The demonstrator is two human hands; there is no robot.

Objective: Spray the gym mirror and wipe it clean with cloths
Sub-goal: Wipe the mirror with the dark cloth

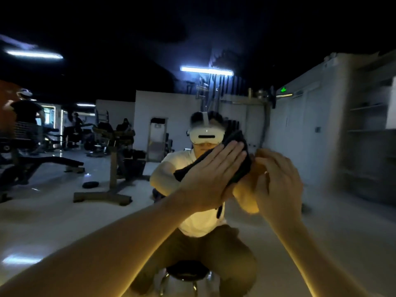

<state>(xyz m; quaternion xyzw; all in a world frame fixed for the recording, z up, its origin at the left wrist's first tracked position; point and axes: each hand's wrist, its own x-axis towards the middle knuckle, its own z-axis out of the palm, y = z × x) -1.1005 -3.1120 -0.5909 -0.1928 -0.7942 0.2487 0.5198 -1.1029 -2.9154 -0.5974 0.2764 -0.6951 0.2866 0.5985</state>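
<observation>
Dark cloth: soft, limp and light, judging by how it folds and droops, so it will bunch and slide unless spread under a flat palm. Best hold is broad pressure through the middle, with the loose edges tucked in so they do not trail. Mirror: hard, smooth and breakable, so firm, even pressure suits it rather than a shove. The cloth looks near-black and folded thick, one corner sticking up past the fingertips and a flap hanging at the lower left; blur hides its texture. It sits on the glass at chest height, pinned under the left hand, whose fingers are straight and spread flat on it. The right hand is just beside it, fingers bent toward the glass. Whether it holds anything I cannot tell. No spray bottle seen.
</observation>
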